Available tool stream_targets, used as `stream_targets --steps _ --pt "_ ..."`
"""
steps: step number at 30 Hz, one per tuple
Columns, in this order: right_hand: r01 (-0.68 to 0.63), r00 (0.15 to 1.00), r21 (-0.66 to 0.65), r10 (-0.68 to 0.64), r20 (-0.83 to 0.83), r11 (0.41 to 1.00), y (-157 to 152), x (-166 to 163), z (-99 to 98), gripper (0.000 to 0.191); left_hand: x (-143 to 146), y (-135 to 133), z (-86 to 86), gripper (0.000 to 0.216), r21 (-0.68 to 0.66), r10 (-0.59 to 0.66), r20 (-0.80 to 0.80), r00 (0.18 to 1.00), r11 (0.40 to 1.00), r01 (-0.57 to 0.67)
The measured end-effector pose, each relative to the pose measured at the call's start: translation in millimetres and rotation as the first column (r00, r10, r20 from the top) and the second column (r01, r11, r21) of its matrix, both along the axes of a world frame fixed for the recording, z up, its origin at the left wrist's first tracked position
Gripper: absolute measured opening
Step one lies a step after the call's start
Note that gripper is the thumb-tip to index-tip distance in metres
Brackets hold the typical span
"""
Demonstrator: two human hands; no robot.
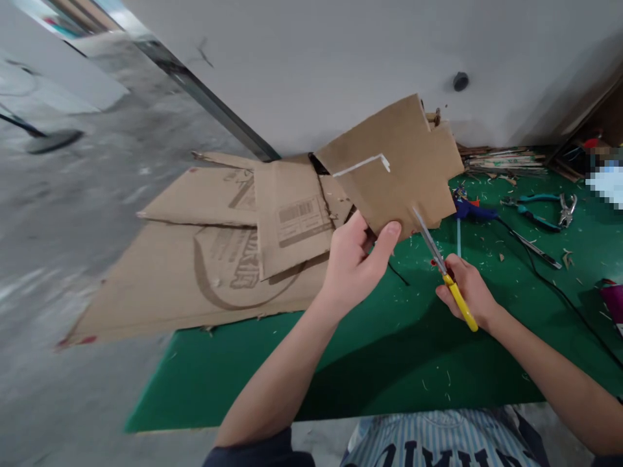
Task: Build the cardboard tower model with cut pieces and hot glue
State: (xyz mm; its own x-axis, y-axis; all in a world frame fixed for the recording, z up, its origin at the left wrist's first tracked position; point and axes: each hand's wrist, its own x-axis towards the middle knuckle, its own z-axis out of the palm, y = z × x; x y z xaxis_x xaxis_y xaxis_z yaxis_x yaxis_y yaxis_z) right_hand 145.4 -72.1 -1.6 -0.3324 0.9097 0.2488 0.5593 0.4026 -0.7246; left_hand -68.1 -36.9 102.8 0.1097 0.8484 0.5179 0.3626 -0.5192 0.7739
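Note:
My left hand (357, 256) grips the lower edge of a brown cardboard piece (396, 155), thumb on its face. The piece is tilted up above the table, with notched edges on its right side and a white bent line on its face. In my right hand (467, 288) are scissors (457, 298) with a yellow handle. Their blades point up and left, the tips against or just in front of the cardboard's lower edge; I cannot tell whether they touch it.
Flattened cardboard sheets (219, 259) overhang the left end of the green table (233, 376). To the right lie a blue glue gun (472, 209) with a black cord, teal-handled pliers (540, 207), a utility knife (540, 251) and scraps. A white wall (341, 71) stands behind.

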Motion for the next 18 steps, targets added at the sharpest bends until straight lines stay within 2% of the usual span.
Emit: stream_targets --steps 11,18 --pt "0.016 0.998 0.040 -0.018 0.056 0.999 2 -3 -1.9 0.021 -3 0 3.4 0.042 -0.065 -0.019 -0.024 1.000 0.998 0.018" --pt "0.002 1.000 0.094 -0.002 0.005 0.996 -2 -2 -10.7 0.019 -2 -5 8.4 0.037 -0.064 -0.009 -0.078 0.997 0.998 0.004"
